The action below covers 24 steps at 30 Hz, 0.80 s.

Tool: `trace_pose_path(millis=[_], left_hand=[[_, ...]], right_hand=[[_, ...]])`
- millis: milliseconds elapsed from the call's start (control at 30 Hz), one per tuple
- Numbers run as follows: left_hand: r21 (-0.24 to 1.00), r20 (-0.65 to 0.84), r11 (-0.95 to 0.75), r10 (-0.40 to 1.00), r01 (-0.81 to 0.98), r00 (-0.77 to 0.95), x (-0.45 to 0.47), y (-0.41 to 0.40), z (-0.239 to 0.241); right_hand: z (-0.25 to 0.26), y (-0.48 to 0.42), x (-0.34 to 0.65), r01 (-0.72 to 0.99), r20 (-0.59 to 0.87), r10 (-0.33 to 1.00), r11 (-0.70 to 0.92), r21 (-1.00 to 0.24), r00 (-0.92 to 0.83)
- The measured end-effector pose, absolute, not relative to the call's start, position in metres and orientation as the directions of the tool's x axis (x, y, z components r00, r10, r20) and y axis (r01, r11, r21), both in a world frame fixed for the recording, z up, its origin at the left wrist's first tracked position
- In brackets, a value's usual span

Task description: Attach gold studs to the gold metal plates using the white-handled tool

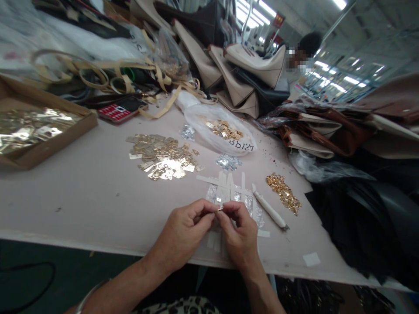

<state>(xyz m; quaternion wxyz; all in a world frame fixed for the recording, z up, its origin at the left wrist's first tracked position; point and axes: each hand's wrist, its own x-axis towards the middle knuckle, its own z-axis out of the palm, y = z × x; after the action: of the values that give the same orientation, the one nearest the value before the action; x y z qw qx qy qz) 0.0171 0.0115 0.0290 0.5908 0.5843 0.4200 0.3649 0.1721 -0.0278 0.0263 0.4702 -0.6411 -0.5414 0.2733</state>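
Observation:
My left hand (186, 230) and my right hand (239, 227) meet above the front of the table, thumbs and forefingers pinched together. Between their fingertips is a small gold metal piece (219, 209), mostly covered, so its exact shape is unclear. Beneath the hands lies a clear plastic pad (248, 203) fixed down with strips of white tape (242, 183). Right of the pad rests a white-wrapped tool (270, 210) with a dark metal tip. Beyond the hands are a pile of flat gold metal plates (163, 152), silver pieces (228, 162) and small gold fittings (284, 192).
A cardboard box (55, 141) of gold plates stands at the left. A white plastic bag (242, 148) holding gold pieces lies behind the piles, near a red-keyed phone (116, 112). Handbags (242, 83) crowd the back; dark material (360, 218) covers the right side. Another person (296, 74) is farther off.

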Motion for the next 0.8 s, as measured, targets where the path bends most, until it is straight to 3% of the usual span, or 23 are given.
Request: trace_pose_path(millis=[100,200,300,400,500,667,800], left_hand=[[0.995,-0.028,-0.014,0.910,0.098,0.413,0.019,0.011,0.027],[0.963,0.139,-0.227,0.877,0.141,0.460,0.016,0.013,0.022],[0.808,0.405,-0.557,0.762,0.191,0.506,0.011,0.017,0.013],[0.598,0.526,-0.754,0.625,0.271,0.576,0.006,0.017,0.006],[0.468,0.517,-0.823,0.551,0.323,0.655,0.003,0.013,0.004],[0.363,0.478,-0.858,0.506,0.363,0.718,0.000,0.007,0.007],[0.312,0.467,-0.869,0.492,0.384,0.735,-0.001,0.008,0.008]], right_hand=[[0.024,-0.030,0.179,0.531,0.246,0.947,0.103,-0.841,0.206],[0.023,-0.032,0.186,0.637,0.363,0.928,0.232,-0.735,0.080],[0.021,-0.034,0.192,0.771,0.465,0.881,0.354,-0.530,-0.085],[0.020,-0.037,0.195,0.850,0.457,0.871,0.371,-0.374,-0.180],[0.027,-0.042,0.199,0.845,0.352,0.910,0.356,-0.399,-0.217],[0.045,-0.038,0.213,0.760,0.143,0.961,0.276,-0.589,-0.239],[0.050,-0.008,0.222,0.815,0.098,0.984,0.176,-0.552,-0.146]])
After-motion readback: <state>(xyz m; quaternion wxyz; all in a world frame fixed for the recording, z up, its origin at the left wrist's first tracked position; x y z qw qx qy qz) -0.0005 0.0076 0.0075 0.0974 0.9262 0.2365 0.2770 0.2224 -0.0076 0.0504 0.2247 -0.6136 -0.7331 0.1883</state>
